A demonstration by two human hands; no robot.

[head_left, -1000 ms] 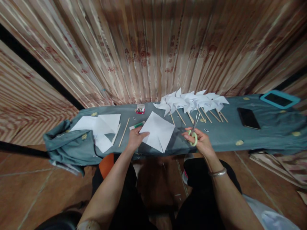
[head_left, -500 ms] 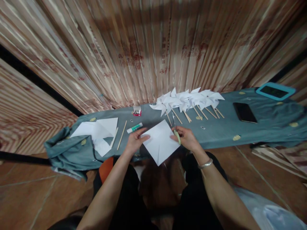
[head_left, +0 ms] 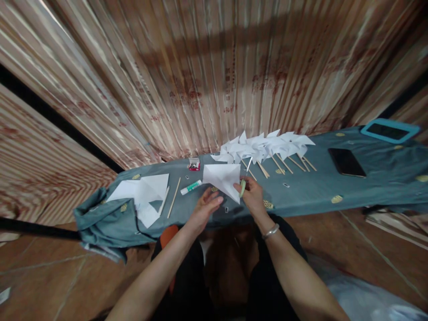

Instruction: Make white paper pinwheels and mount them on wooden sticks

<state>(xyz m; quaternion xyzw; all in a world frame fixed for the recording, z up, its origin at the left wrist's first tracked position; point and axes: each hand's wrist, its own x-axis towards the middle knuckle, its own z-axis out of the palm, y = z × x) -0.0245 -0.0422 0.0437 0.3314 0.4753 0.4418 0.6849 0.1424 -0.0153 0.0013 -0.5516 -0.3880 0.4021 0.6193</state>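
A creased sheet of white paper (head_left: 222,176) is over the cloth-covered surface in front of me. My right hand (head_left: 253,195) pinches its right edge near the lower corner. The same hand has scissors with a pale green handle (head_left: 242,189) hooked on its fingers, blades pointing away toward the pinwheels. Just below and left of the paper, my left hand (head_left: 206,207) has its fingers apart and holds nothing. A green and white glue stick (head_left: 191,187) lies beyond that hand. Several white paper pinwheels (head_left: 267,146) on wooden sticks lie in a row at the back.
To the left are more white paper sheets (head_left: 150,189), a wooden stick (head_left: 174,197) and a small red box (head_left: 194,166) of metal pieces. A black phone (head_left: 347,162) and a blue-framed tablet (head_left: 390,130) lie to the right on the grey-green cloth (head_left: 310,189). A striped curtain (head_left: 200,80) hangs behind.
The paper has turned and moved up, away from me, onto the cloth. My left hand has let go of it; my right hand still has the paper and scissors. The view has shifted slightly.
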